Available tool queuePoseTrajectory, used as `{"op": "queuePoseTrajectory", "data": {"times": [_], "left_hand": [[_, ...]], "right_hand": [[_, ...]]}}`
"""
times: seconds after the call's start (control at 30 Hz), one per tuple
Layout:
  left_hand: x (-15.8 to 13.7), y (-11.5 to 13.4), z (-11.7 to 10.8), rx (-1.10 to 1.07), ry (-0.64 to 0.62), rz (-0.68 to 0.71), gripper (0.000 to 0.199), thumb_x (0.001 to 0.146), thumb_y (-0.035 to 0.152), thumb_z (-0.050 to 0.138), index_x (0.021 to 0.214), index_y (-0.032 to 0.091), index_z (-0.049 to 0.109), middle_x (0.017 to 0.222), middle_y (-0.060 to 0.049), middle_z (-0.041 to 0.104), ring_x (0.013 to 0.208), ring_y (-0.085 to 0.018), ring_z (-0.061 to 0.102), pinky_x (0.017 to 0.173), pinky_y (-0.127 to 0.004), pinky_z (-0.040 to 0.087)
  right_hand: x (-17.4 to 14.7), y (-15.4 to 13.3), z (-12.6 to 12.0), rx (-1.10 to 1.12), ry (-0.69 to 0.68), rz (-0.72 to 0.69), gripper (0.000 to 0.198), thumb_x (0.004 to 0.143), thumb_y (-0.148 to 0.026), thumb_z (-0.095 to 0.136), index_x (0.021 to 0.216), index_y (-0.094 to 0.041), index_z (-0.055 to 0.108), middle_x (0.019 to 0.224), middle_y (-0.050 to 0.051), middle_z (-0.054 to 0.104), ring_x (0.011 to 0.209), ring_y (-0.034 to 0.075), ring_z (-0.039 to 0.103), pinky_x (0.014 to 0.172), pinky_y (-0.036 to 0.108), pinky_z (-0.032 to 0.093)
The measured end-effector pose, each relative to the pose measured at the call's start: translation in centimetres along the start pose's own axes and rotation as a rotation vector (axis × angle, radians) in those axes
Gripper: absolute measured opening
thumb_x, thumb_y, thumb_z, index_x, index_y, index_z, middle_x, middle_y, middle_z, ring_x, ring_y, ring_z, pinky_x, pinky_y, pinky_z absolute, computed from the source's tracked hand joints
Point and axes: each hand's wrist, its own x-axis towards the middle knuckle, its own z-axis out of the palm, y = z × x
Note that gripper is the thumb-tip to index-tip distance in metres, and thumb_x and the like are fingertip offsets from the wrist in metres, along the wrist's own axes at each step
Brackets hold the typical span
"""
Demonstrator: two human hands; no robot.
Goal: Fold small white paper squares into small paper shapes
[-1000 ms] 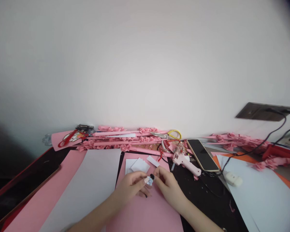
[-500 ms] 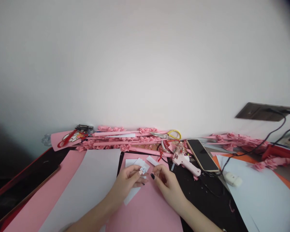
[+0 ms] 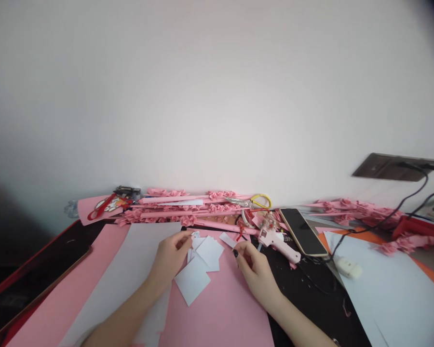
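In my left hand [image 3: 170,255], thumb and forefinger pinch a small folded white paper piece [image 3: 196,234], held over the upper left of the pink sheet [image 3: 224,313]. Several white paper squares [image 3: 193,280] lie overlapped on that sheet, just right of and below this hand. My right hand [image 3: 255,270] has its thumb and forefinger together at the near end of a white paper strip [image 3: 227,239]. Whether these fingertips grip anything is hidden. A pink glue gun [image 3: 280,245] rests beyond the right hand.
Pink paper flower stems [image 3: 188,212] are piled along the wall, with yellow-handled scissors [image 3: 260,201] on top. A phone [image 3: 304,232], a white case [image 3: 348,268] and dark cables [image 3: 374,230] are at right. A large white sheet [image 3: 123,279] covers the left side.
My left hand has moved left and away from me with the folded piece, uncovering the white squares. My right hand has shifted slightly right, and the hands are farther apart.
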Motion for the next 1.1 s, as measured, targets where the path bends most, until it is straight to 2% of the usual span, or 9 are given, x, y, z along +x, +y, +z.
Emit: {"op": "queuePoseTrajectory", "data": {"times": [0.13,0.33,0.47,0.53,0.63,0.7,0.83,0.93,1.1], "left_hand": [[0.8,-0.5,-1.0,0.284,0.097,0.139,0.028,0.079,0.033,0.045,0.090,0.019,0.066,0.084,-0.005,0.065,0.070,-0.020,0.058,0.065,-0.028,0.041],[1.4,-1.3,-1.3,0.453,0.070,0.144,0.031,0.084,0.030,0.035,0.086,0.021,0.065,0.085,-0.006,0.064,0.079,-0.022,0.058,0.069,-0.029,0.042],[1.3,-1.3,-1.2,0.477,0.073,0.138,0.030,0.084,0.026,0.034,0.094,0.020,0.062,0.093,-0.007,0.063,0.087,-0.023,0.058,0.073,-0.030,0.042],[1.2,-0.9,-1.2,0.476,0.100,0.133,0.028,0.084,0.026,0.034,0.100,0.020,0.056,0.093,-0.007,0.062,0.085,-0.022,0.057,0.069,-0.029,0.042],[0.7,0.1,-1.1,0.490,0.133,0.134,0.024,0.085,0.031,0.035,0.102,0.022,0.049,0.081,-0.002,0.058,0.067,-0.019,0.055,0.056,-0.027,0.039],[0.3,0.8,-1.0,0.483,0.085,0.207,0.018,0.084,0.031,0.038,0.095,0.022,0.049,0.080,-0.001,0.054,0.067,-0.017,0.053,0.058,-0.026,0.039],[-0.3,1.3,-0.7,0.485,-0.150,0.311,0.018,0.073,0.036,0.055,0.085,0.023,0.052,0.089,-0.002,0.051,0.077,-0.020,0.053,0.062,-0.028,0.040],[-0.5,0.9,-0.1,0.483,-0.164,0.305,0.021,0.070,0.036,0.059,0.082,0.022,0.052,0.091,-0.003,0.048,0.079,-0.021,0.052,0.064,-0.029,0.041],[-0.6,0.4,0.7,0.366,-0.171,0.336,0.007,0.073,0.027,0.055,0.073,0.021,0.051,0.090,-0.003,0.046,0.084,-0.020,0.050,0.076,-0.033,0.042]], "right_hand": [[-0.1,0.0,0.0,-0.005,-0.009,0.006,0.010,0.085,-0.018,0.039,0.080,-0.018,0.048,0.065,-0.002,0.043,0.054,0.010,0.037,0.049,0.021,0.029],[-0.1,0.2,0.0,-0.014,-0.022,0.019,0.010,0.085,-0.019,0.038,0.082,-0.018,0.048,0.063,-0.003,0.043,0.052,0.010,0.036,0.049,0.021,0.029],[-0.1,0.2,0.0,-0.007,-0.021,0.023,0.010,0.085,-0.019,0.038,0.082,-0.018,0.047,0.062,-0.003,0.043,0.052,0.011,0.037,0.049,0.021,0.029],[-0.1,0.2,0.0,-0.006,-0.018,0.021,0.010,0.085,-0.019,0.038,0.082,-0.019,0.047,0.063,-0.003,0.043,0.053,0.011,0.037,0.049,0.021,0.029],[-0.1,0.2,0.1,-0.008,-0.016,0.017,0.010,0.085,-0.019,0.038,0.081,-0.018,0.047,0.062,-0.003,0.043,0.052,0.011,0.037,0.049,0.021,0.029],[-0.1,0.1,0.0,0.000,-0.008,0.009,0.011,0.085,-0.020,0.038,0.081,-0.018,0.048,0.061,-0.003,0.043,0.052,0.011,0.037,0.049,0.021,0.029],[0.0,0.0,0.0,0.014,-0.009,0.007,0.012,0.086,-0.022,0.038,0.081,-0.018,0.048,0.061,-0.003,0.044,0.052,0.011,0.038,0.049,0.021,0.030],[0.0,0.0,0.0,0.006,-0.018,0.018,0.012,0.086,-0.024,0.038,0.082,-0.018,0.048,0.061,-0.003,0.043,0.051,0.011,0.038,0.048,0.021,0.029],[0.0,0.2,0.1,-0.010,-0.021,-0.005,0.010,0.085,-0.020,0.038,0.081,-0.019,0.048,0.058,-0.004,0.044,0.050,0.011,0.038,0.049,0.022,0.028]]}}
